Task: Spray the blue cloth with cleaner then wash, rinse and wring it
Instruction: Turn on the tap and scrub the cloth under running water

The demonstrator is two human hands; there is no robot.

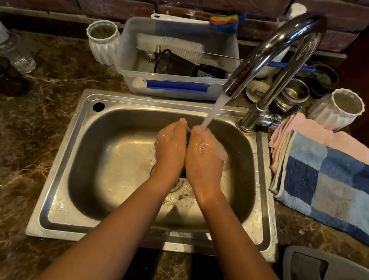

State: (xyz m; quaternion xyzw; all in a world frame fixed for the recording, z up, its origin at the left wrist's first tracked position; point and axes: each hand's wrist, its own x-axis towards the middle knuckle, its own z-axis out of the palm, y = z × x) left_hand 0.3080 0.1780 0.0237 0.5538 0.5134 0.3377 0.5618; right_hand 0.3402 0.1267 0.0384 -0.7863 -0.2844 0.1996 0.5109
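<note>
- Left hand [171, 146] and right hand [205, 153] press together around the blue cloth [187, 139] over the sink [77, 147].
- Faucet [270, 56] water strikes the right hand.

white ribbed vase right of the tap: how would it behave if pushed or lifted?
The white ribbed ceramic-looking vase stands upright and looks empty, so probably light and apt to tip if pushed near the rim. Likely rigid and breakable. Its faceted sides should give grip, though splashes from the chrome tap could make it slick.

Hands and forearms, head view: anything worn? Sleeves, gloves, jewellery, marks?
Nothing worn. The left hand and the right hand are bare, with no gloves, and no rings or watch showing. Both forearms are bare to the frame's bottom edge, with no sleeves in view. The hands glisten wet. No visible markings.
</note>
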